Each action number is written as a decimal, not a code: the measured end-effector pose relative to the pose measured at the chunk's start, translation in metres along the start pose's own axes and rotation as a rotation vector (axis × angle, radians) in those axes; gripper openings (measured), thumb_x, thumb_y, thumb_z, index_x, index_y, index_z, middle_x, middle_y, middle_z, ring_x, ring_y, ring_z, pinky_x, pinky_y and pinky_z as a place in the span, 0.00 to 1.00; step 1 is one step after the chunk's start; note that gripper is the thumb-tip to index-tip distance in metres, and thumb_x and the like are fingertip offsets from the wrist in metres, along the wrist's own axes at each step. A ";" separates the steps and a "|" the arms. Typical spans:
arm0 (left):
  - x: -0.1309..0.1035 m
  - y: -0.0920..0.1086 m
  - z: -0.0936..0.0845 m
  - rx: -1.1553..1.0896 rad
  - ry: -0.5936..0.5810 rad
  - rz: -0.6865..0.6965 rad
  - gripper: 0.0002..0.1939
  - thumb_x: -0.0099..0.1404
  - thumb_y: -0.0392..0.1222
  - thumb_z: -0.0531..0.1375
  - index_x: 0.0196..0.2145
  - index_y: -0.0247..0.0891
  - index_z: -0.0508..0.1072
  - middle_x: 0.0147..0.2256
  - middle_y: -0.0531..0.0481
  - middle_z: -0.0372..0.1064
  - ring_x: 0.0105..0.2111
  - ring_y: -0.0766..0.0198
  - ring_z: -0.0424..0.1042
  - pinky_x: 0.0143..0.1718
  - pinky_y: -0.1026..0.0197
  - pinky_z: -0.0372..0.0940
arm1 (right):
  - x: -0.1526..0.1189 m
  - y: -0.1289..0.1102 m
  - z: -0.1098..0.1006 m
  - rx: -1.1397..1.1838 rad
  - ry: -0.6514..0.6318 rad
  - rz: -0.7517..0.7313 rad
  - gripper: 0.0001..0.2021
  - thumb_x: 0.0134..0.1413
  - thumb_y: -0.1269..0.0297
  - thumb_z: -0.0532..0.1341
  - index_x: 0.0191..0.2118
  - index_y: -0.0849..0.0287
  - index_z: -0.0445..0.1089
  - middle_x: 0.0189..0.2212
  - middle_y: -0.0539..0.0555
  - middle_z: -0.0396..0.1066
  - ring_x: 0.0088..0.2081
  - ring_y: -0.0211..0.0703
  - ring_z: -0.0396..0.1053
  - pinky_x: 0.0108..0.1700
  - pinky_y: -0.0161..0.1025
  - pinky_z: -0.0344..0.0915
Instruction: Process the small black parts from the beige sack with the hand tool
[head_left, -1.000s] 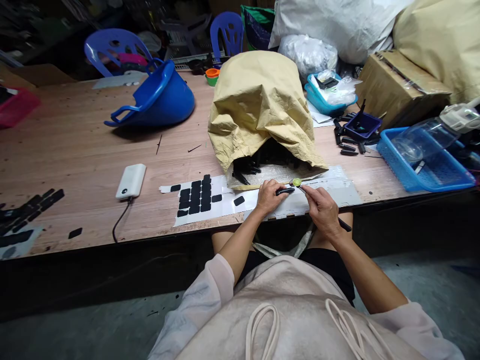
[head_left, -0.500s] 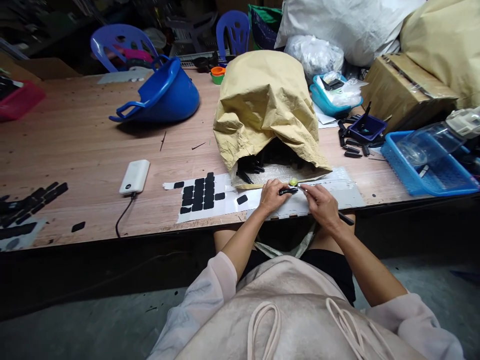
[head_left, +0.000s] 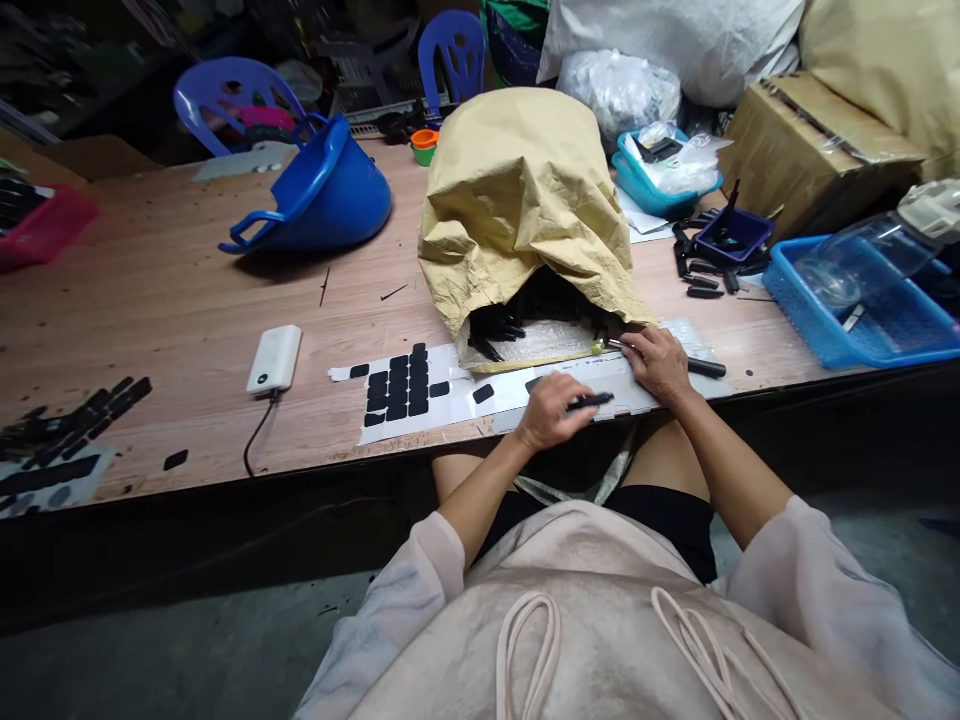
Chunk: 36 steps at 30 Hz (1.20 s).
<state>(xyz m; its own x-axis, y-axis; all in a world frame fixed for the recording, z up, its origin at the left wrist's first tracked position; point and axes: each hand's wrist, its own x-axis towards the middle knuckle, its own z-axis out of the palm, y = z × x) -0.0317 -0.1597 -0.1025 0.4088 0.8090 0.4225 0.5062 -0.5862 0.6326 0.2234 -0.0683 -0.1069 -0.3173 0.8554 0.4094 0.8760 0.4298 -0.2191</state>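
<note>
My left hand (head_left: 553,410) is closed around one end of a slim black plastic piece (head_left: 592,401), which points right above the front of a pale sheet (head_left: 630,388). At the lower right corner of the sack's mouth, my right hand (head_left: 660,365) grips a thin metal tool with a black handle (head_left: 706,367). The tool's shaft reaches left beside a small yellow-green thing (head_left: 598,346). Inside the open tan sack (head_left: 525,180) lie several black pieces (head_left: 495,328). Left of my hands, black rounded-square stickers (head_left: 409,385) cover part of a white backing sheet (head_left: 455,408).
A white power bank (head_left: 274,358) with a cable lies left. Behind it, a blue tub (head_left: 330,190) is tipped over. To the right stand a blue basket (head_left: 862,335), a small purple tray (head_left: 733,245) among black pieces, and a cardboard box (head_left: 802,150).
My hands have moved apart. The right one has shifted right and away from me with the tool. My left hand has come slightly nearer the table edge, uncovering a black sticker.
</note>
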 end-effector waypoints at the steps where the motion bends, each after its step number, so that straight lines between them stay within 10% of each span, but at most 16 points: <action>1: -0.014 0.008 0.007 -0.031 -0.078 0.069 0.14 0.73 0.51 0.62 0.46 0.39 0.80 0.39 0.44 0.79 0.41 0.56 0.74 0.48 0.52 0.67 | 0.000 0.000 0.001 -0.005 -0.005 0.003 0.16 0.70 0.57 0.55 0.50 0.52 0.79 0.41 0.59 0.73 0.44 0.53 0.64 0.47 0.47 0.60; 4: -0.056 0.019 0.036 -0.076 -0.377 0.058 0.17 0.75 0.53 0.58 0.49 0.40 0.80 0.38 0.45 0.80 0.40 0.58 0.78 0.46 0.56 0.69 | 0.001 -0.001 0.001 -0.022 -0.027 0.013 0.15 0.70 0.58 0.55 0.50 0.53 0.79 0.42 0.59 0.72 0.44 0.54 0.63 0.46 0.47 0.59; 9: -0.075 -0.004 0.070 0.024 -0.681 -0.623 0.21 0.75 0.49 0.58 0.61 0.46 0.74 0.59 0.45 0.76 0.57 0.52 0.77 0.57 0.54 0.71 | 0.002 -0.003 -0.002 -0.039 -0.047 0.021 0.15 0.70 0.58 0.56 0.49 0.54 0.79 0.42 0.60 0.72 0.44 0.53 0.63 0.46 0.47 0.59; 12: -0.069 -0.008 0.064 0.046 -0.764 -0.697 0.31 0.69 0.48 0.65 0.67 0.47 0.69 0.65 0.43 0.70 0.63 0.47 0.72 0.61 0.51 0.70 | 0.001 -0.003 -0.003 -0.038 -0.039 0.013 0.16 0.71 0.57 0.55 0.48 0.54 0.79 0.42 0.60 0.72 0.44 0.53 0.63 0.46 0.47 0.59; 18: -0.043 0.022 0.000 -0.029 -0.399 -0.140 0.13 0.72 0.47 0.62 0.50 0.43 0.81 0.43 0.46 0.82 0.44 0.58 0.81 0.49 0.59 0.73 | 0.000 -0.001 0.000 -0.054 -0.028 0.016 0.15 0.70 0.57 0.55 0.48 0.54 0.79 0.42 0.60 0.72 0.45 0.53 0.63 0.45 0.46 0.58; 22: 0.008 0.005 -0.064 0.386 0.075 -0.615 0.13 0.73 0.46 0.59 0.43 0.36 0.81 0.41 0.38 0.81 0.40 0.53 0.80 0.44 0.55 0.73 | 0.001 -0.002 0.000 -0.064 -0.034 0.021 0.15 0.70 0.57 0.55 0.48 0.54 0.79 0.42 0.60 0.72 0.45 0.53 0.63 0.44 0.46 0.58; 25: 0.045 -0.019 -0.095 0.579 0.110 -1.023 0.16 0.71 0.49 0.60 0.42 0.34 0.82 0.43 0.31 0.80 0.46 0.43 0.79 0.45 0.49 0.73 | 0.001 -0.003 -0.002 -0.070 -0.044 0.025 0.15 0.70 0.57 0.55 0.47 0.54 0.79 0.42 0.60 0.71 0.45 0.54 0.62 0.44 0.46 0.58; 36: 0.062 -0.032 -0.091 0.496 0.099 -1.301 0.23 0.69 0.57 0.59 0.45 0.37 0.84 0.51 0.32 0.80 0.54 0.39 0.78 0.53 0.44 0.71 | 0.002 -0.004 0.000 -0.064 -0.055 0.024 0.15 0.69 0.57 0.55 0.46 0.54 0.78 0.41 0.60 0.70 0.45 0.55 0.61 0.46 0.47 0.57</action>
<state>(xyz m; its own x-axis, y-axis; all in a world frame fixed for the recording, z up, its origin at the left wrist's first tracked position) -0.0915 -0.0872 -0.0377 -0.6015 0.7660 -0.2267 0.6979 0.6420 0.3175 0.2197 -0.0683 -0.1049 -0.3136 0.8806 0.3552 0.9045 0.3909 -0.1704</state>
